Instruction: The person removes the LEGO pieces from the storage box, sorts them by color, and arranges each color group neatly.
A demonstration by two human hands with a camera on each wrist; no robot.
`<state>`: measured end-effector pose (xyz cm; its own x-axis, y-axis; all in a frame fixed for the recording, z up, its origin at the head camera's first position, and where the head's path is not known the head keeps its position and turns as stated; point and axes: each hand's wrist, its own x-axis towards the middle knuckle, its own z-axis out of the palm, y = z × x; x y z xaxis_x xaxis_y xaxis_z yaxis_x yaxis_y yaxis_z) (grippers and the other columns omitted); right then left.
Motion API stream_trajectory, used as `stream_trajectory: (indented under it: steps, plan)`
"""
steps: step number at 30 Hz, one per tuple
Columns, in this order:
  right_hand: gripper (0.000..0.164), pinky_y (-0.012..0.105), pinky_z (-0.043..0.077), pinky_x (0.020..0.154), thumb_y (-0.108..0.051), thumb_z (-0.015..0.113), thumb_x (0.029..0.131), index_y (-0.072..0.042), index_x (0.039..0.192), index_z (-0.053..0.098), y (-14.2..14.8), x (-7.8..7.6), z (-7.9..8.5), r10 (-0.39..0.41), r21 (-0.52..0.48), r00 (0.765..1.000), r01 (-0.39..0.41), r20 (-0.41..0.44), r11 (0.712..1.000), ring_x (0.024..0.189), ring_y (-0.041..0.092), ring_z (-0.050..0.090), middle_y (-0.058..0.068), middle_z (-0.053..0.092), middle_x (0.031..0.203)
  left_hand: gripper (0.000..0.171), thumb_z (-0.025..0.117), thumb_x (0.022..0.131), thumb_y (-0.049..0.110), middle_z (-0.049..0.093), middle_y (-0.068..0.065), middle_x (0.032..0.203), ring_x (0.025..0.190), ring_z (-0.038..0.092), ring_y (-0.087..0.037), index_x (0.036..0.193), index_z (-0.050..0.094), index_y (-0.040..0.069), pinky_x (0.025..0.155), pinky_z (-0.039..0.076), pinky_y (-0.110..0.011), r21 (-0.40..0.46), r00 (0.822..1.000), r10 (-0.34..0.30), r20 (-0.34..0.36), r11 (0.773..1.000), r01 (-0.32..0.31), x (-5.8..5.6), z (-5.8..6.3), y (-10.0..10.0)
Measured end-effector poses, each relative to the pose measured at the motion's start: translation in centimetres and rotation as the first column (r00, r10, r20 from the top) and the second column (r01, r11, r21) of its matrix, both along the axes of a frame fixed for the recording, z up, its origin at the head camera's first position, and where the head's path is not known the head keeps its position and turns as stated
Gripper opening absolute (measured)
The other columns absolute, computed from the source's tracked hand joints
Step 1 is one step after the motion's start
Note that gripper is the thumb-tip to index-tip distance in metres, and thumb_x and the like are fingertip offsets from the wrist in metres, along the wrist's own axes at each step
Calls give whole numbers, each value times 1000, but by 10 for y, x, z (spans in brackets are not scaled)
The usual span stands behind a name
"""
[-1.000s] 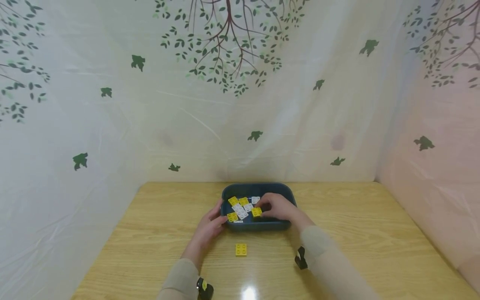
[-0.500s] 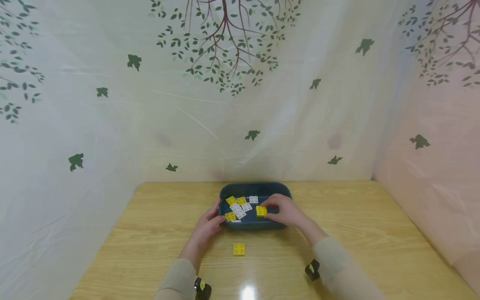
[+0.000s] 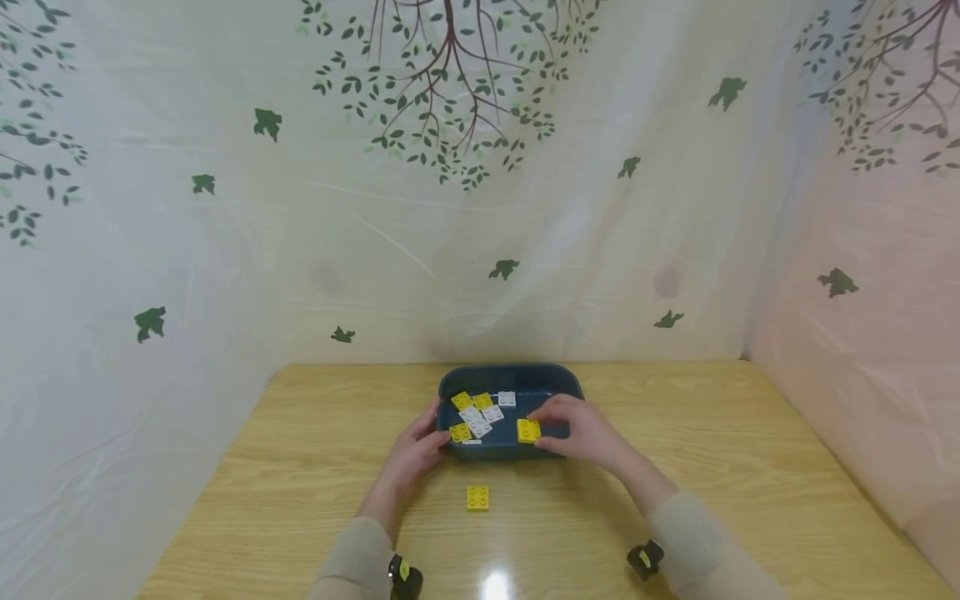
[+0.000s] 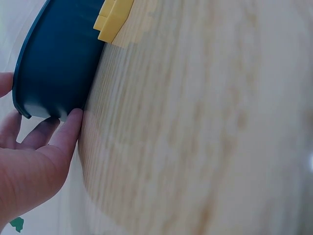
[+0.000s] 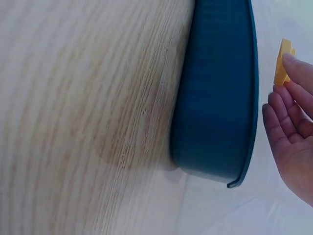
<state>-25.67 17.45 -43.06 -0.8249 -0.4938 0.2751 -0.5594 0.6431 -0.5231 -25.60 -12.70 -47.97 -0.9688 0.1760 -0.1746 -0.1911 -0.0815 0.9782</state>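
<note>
Right hand (image 3: 587, 429) pinches a yellow block (image 3: 527, 432), now nearer the front edge of the tray (image 3: 498, 453).
Left hand (image 3: 415, 451), partly spread, seems to hold its left edge.

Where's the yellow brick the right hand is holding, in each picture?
Head: the held brick is below the middle, a bit right, in the right hand.
Left wrist: not in it; the loose brick at the top lies on the table.
Right wrist: upper right, pinched by the same hand.
Shared landmark: the blue bin.
</note>
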Motion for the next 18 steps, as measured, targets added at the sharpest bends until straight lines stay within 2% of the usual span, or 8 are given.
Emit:
stream_trajectory:
  steps: [9, 13, 18]
  plan:
    - [31, 30, 55, 80, -19, 83, 80, -14, 110, 75, -3, 21, 4, 25, -2, 1000, -25, -8, 1000, 88, 8, 60, -7, 65, 102, 66, 56, 97, 11, 18, -9, 164, 146, 25, -36, 156, 30, 26, 111, 33, -54, -19, 1000, 7, 4, 1000, -7, 0, 1, 0]
    - [31, 29, 55, 78, -17, 83, 79, -13, 109, 75, -5, 30, 2, 57, -1, 998, -57, -8, 998, 87, 8, 60, -7, 65, 101, 66, 57, 97, 11, 19, -9, 163, 146, 25, -35, 156, 32, 26, 111, 32, -54, -7, 1000, 10, 11, 1000, -10, 1, 1, 0]
    - [31, 31, 54, 83, -17, 83, 79, -14, 108, 75, -9, 38, -4, 89, 20, 996, -89, -7, 996, 92, 8, 60, -8, 66, 102, 67, 57, 97, 11, 20, -10, 163, 145, 26, -35, 156, 31, 26, 111, 32, -55, -1, 1000, 7, 8, 1000, -7, 0, 1, 1]
